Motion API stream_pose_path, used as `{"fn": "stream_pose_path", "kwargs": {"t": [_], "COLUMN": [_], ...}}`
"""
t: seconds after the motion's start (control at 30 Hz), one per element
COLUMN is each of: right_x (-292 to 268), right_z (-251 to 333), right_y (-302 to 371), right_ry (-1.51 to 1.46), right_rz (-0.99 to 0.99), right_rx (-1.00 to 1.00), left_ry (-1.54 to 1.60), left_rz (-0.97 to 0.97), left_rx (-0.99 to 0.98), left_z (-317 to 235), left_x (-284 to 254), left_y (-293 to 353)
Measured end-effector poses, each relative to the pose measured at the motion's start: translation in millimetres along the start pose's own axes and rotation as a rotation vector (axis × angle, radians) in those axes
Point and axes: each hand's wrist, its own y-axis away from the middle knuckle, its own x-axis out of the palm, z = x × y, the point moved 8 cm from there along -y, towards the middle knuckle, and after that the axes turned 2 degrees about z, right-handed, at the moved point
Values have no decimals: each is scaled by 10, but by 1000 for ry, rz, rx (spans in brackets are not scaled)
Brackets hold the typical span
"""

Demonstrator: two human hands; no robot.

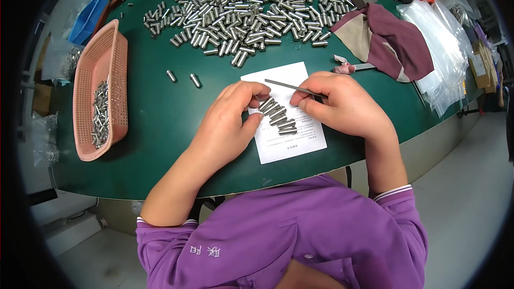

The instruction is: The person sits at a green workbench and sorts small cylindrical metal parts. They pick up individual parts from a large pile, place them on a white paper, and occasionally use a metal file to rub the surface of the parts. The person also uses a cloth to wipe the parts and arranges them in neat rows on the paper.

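Note:
A row of slim metal pins (277, 116) lies side by side on a printed white sheet of paper (286, 153) in front of me. My left hand (233, 111) rests at the left end of the row, thumb and curled fingers apart, its fingertips close to the pins. Whether they touch a pin I cannot tell. Pinched between the thumb and fingers of my right hand (338, 101) is a thin, dark, flat metal strip (286, 84). Its free end points left over the paper, above the pins.
A large heap of metal pins (251, 5) covers the far side of the green table (155, 123). Two loose pins (195, 80) lie left of the paper. A pink basket (119, 101) holds more. A maroon cloth (396, 43) and clear plastic bags (441, 64) lie right.

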Motion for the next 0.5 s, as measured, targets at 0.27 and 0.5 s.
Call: {"fn": "stream_pose_path", "kwargs": {"t": [0.27,0.5], "right_x": [18,176], "right_z": [111,196], "right_y": [347,495], "right_ry": [81,75], "right_rz": [-74,-87], "right_rx": [-6,53], "left_ry": [11,26], "left_rz": [39,77], "left_rx": [28,51], "left_z": [-48,-62], "left_x": [27,63], "left_y": [32,66]}}
